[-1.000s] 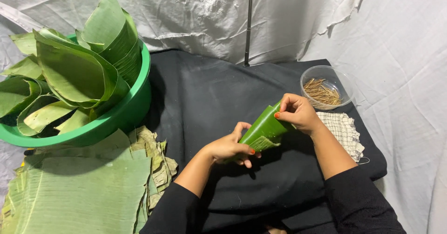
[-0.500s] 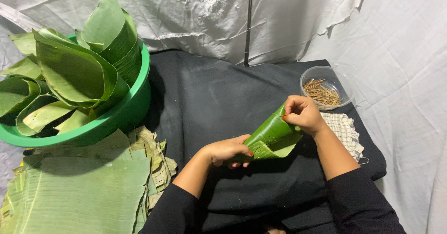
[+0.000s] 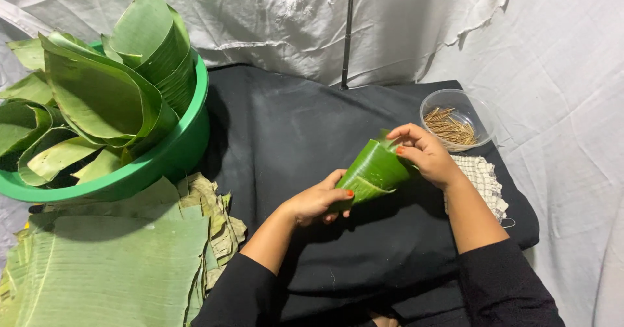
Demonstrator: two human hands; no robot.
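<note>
I note the rolled green banana-leaf cone (image 3: pixel 372 173) sits lower and more closed than a second ago, its wide mouth now turned toward the left hand (image 3: pixel 316 201); I judge the rolling is nearly done; the right hand (image 3: pixel 424 153) pinches the narrow top end, fingers curled tight on the fold; the left hand cups the open lower rim, thumb on the leaf, fingers loosely bent; the cone hangs above the black cloth (image 3: pixel 286 138), between both hands; the cone's inside is hidden; the thin brown sticks in the clear plastic bowl (image 3: pixel 481 116) are too small to identify; the green plastic basin (image 3: pixel 170 160) is cut off at the left.
</note>
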